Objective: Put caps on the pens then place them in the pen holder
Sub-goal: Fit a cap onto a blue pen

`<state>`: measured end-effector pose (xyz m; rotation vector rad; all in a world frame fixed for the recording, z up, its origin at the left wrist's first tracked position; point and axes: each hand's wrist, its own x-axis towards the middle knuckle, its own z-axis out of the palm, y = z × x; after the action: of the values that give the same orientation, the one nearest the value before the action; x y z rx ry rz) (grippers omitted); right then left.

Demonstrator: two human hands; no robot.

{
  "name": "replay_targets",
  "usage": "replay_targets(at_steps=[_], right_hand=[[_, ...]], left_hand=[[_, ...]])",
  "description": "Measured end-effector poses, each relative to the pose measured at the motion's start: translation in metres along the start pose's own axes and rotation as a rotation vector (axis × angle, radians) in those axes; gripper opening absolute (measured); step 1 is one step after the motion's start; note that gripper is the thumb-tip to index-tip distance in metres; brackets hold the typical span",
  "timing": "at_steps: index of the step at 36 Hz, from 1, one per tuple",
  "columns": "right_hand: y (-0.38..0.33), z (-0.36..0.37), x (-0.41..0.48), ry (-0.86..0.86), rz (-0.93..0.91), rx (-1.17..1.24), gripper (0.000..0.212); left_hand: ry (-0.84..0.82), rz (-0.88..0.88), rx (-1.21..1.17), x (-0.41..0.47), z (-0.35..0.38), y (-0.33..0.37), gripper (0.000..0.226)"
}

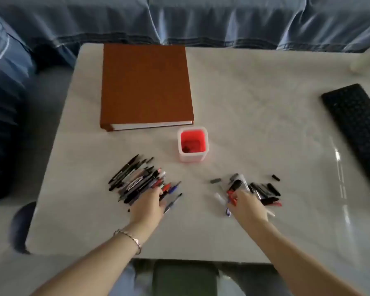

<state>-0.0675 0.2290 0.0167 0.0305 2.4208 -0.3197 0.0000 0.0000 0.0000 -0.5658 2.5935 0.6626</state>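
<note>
A pile of uncapped pens [137, 180] lies on the white table [254, 103] at the near left. My left hand [149, 202] rests on the pile's near right edge, fingers down among the pens; whether it grips one is hidden. A heap of loose caps [259, 190], black, red and clear, lies at the near right. My right hand [247, 205] is on that heap, its fingers curled around a red cap [231, 196]. The pen holder [192, 144], a white square cup with a red inside, stands upright between and beyond the two piles.
A large brown binder [145, 86] lies flat at the back left, just behind the pen holder. A black keyboard [357, 122] lies along the right edge. A blue fabric-covered sofa [179, 18] runs behind the table. A single black cap [276, 177] lies apart, right of the heap.
</note>
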Motion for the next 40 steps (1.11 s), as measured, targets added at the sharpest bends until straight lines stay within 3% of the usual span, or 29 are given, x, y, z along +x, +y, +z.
replay_targets(at_steps=[8, 14, 17, 19, 26, 28, 33, 40], right_hand=[[0.020, 0.040, 0.021, 0.094, -0.066, -0.116, 0.018], [0.028, 0.053, 0.021, 0.209, -0.113, -0.014, 0.016], [0.036, 0.056, 0.020, 0.279, -0.130, 0.017, 0.014], [0.040, 0.052, 0.018, 0.342, -0.151, 0.092, 0.010], [0.031, 0.036, 0.013, 0.441, -0.408, 0.586, 0.033], [0.025, 0.035, 0.012, 0.438, -0.450, 0.657, 0.032], [0.015, 0.031, -0.005, 0.412, -0.456, 0.929, 0.018], [0.007, 0.017, -0.034, 0.493, -0.475, 1.092, 0.014]], left_hand=[[0.206, 0.281, 0.050, 0.028, 0.054, -0.024, 0.019], [0.378, 0.461, 0.139, 0.033, 0.062, -0.031, 0.020], [0.497, 0.545, 0.148, 0.039, 0.068, -0.038, 0.007], [0.544, 0.550, 0.118, 0.042, 0.070, -0.039, 0.020], [0.459, 0.400, -0.307, 0.035, 0.047, -0.003, 0.025], [0.462, 0.418, -0.416, 0.028, 0.042, 0.009, 0.005], [0.439, 0.533, -0.545, 0.006, 0.035, 0.023, 0.032], [0.255, 0.592, -0.674, -0.025, 0.029, 0.022, 0.019]])
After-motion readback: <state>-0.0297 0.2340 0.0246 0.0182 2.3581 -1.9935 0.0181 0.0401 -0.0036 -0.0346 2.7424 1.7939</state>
